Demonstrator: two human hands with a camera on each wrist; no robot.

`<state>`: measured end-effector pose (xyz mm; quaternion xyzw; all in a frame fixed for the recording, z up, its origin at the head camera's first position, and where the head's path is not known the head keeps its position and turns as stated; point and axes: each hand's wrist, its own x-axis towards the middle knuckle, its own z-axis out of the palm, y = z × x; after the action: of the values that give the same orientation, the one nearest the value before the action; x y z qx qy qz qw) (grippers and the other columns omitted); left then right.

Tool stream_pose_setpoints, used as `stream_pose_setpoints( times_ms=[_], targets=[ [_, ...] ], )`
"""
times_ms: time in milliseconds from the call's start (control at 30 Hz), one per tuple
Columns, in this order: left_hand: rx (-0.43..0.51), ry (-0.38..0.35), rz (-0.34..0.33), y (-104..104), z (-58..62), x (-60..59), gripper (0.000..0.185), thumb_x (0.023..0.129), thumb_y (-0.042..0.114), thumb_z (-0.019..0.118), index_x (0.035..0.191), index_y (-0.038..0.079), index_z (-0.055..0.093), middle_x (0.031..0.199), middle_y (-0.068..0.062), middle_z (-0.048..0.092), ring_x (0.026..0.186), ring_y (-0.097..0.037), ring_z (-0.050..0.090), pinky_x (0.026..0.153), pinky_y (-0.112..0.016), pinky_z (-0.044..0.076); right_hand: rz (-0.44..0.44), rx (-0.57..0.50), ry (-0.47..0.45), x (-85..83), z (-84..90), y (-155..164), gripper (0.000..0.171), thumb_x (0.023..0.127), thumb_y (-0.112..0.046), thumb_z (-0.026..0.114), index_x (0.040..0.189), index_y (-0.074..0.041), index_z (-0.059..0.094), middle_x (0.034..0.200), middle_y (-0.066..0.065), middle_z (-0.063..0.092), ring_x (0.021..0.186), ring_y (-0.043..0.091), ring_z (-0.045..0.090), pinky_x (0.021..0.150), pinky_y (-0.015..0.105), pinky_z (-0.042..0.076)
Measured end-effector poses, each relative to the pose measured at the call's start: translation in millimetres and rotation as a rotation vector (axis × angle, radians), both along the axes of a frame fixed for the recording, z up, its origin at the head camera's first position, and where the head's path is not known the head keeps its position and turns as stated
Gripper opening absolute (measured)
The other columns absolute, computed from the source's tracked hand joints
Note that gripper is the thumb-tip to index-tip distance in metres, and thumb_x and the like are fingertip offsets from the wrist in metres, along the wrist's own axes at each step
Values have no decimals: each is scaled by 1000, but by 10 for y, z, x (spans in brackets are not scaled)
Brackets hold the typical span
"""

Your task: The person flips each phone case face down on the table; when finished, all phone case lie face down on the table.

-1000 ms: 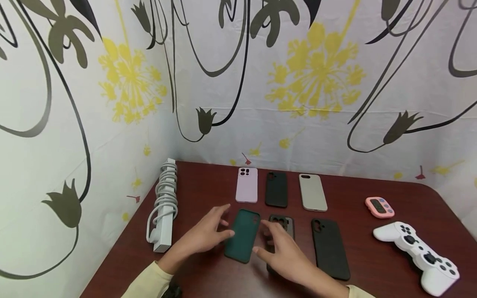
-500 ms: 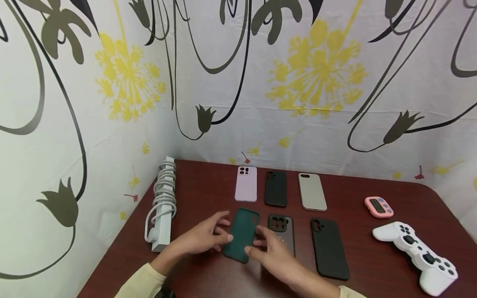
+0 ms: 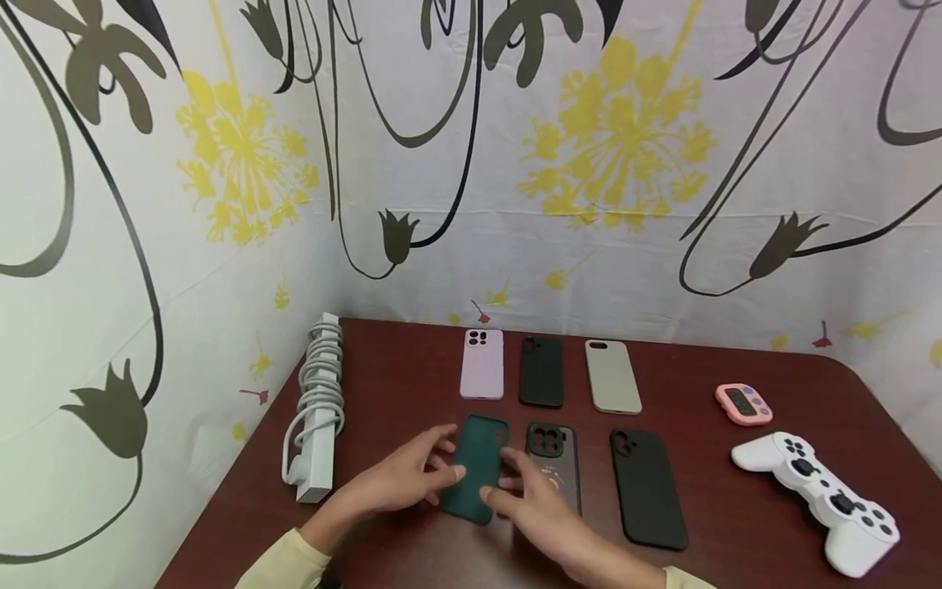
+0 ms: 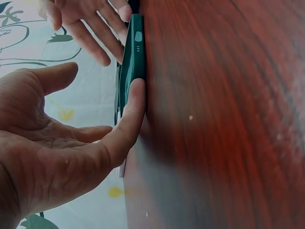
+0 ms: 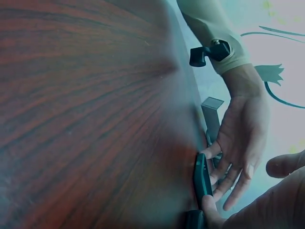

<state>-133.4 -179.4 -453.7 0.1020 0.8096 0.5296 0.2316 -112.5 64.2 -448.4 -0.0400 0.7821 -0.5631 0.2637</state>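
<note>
A dark green phone case [image 3: 474,470] lies on the table with its hollow inner side up. My left hand [image 3: 412,473] is at its left edge, and in the left wrist view a fingertip [image 4: 137,90] touches the case's side. My right hand [image 3: 533,499] is at the opposite edge, one fingertip [image 5: 208,201] against the case in the right wrist view. Both thumbs stand apart from the case in the wrist views. Right beside my right hand lies a phone case with a grey back and dark frame [image 3: 567,458], partly hidden by that hand.
Behind lie a lilac case [image 3: 482,372], a dark case [image 3: 540,380] and a cream case [image 3: 614,380]. A black case [image 3: 648,491], a pink timer [image 3: 743,404] and a white game controller [image 3: 820,495] are to the right. A cord-wrapped power strip [image 3: 319,458] stands left.
My right hand has moved left to the green case's right edge, uncovering more of the grey-backed case. My left hand has come closer along the left edge. The green case lies nearly where it was.
</note>
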Motion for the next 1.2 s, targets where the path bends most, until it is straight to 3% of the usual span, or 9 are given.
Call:
stream_pose_setpoints(
  times_ms=[233,433,733,900,1200],
  targets=[
    [8,-35,13,24,31,64,76,104,33,69,165,7,31,146,-22,52,116,-27,64,69,-43,64,79,-69,-30,48,-15,69,84,105,-35,66,164,5,23,163,33,33,143,47,48,100,52,59],
    [16,-50,7,79,47,96,77,104,32,70,166,8,30,146,-22,51,119,-29,63,68,-43,65,79,-62,16,101,6,96,80,106,-34,64,165,3,23,165,32,30,149,53,38,111,63,48],
    [90,-117,-41,152,60,79,75,107,31,65,167,9,26,148,-23,49,120,-28,65,72,-46,67,-4,-81,57,153,12,158,75,104,-32,65,164,-2,30,165,29,29,145,53,43,108,62,51],
    [98,-117,-53,213,65,72,73,107,31,65,167,10,27,147,-22,50,121,-29,64,73,-48,66,-10,-40,81,150,-41,210,73,105,-36,65,163,-5,32,164,25,30,145,48,46,106,53,54],
    [101,-134,-73,318,43,28,74,107,33,65,167,11,28,149,-21,50,127,-31,62,74,-48,66,-133,-58,56,190,86,227,68,102,-28,68,161,-9,38,165,22,35,144,47,48,104,60,53]
  ],
)
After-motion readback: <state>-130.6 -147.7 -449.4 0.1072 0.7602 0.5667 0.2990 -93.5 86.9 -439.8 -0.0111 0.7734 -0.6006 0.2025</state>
